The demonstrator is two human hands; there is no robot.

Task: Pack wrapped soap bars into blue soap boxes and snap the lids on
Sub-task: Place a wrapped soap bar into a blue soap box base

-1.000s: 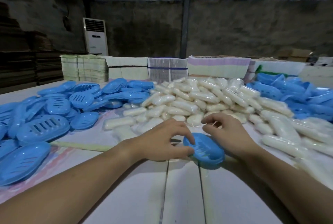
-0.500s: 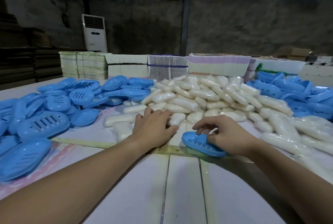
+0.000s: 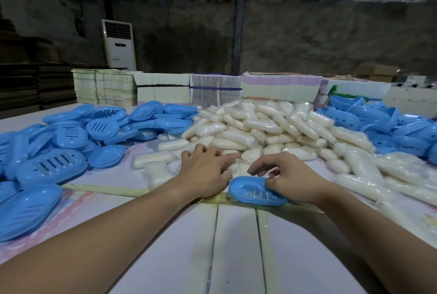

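Resting on the white table [image 3: 236, 246], the blue soap box [image 3: 256, 191] lies directly in front of the soap pile [image 3: 260, 128], its slotted face turned up. The right hand [image 3: 293, 180] grips the box's right end, thumb on top and fingers curled above its far edge. The left hand [image 3: 205, 170] lies palm down just left of the box, fingers spread and stretched onto the nearest wrapped soap bars [image 3: 233, 151] at the foot of the pile; it is flat and closed on nothing. Left of the pile sits a heap of blue lids and trays [image 3: 71, 140], many with slots showing. Right of the pile is another heap of blue box halves [image 3: 383, 125]. Behind the pile stand stacks of flat cartons [image 3: 281, 85], and farther behind, to the left, a white standing air conditioner [image 3: 119, 44] against the wall.
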